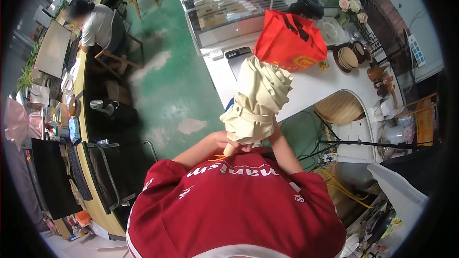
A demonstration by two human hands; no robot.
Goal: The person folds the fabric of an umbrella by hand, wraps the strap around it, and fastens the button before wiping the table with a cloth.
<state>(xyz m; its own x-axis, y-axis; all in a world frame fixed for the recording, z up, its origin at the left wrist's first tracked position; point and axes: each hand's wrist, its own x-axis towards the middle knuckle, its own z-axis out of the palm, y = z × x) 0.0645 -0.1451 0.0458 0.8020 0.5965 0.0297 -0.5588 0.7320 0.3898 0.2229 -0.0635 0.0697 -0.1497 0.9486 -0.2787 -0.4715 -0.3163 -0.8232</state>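
Observation:
A folded cream umbrella (pixel 260 95) with its strap wrapped round it is held upright close to my chest. My left hand (pixel 224 142) is closed at the lower end, by the pale handle (pixel 229 150). The umbrella's folds hide most of my right hand, and only the forearm and wrist show on the right side. Something blue shows partly behind the umbrella's left edge. Beyond the umbrella, a red bag (pixel 290 40) stands on the white desk (pixel 306 86).
Behind the bag runs a desk partition (pixel 229 12). Wooden discs (pixel 347 59) and flowers (pixel 350 4) are at the right. A tripod leg and cables lie right of me. At the left, a seated person (pixel 98 26) works at a long desk.

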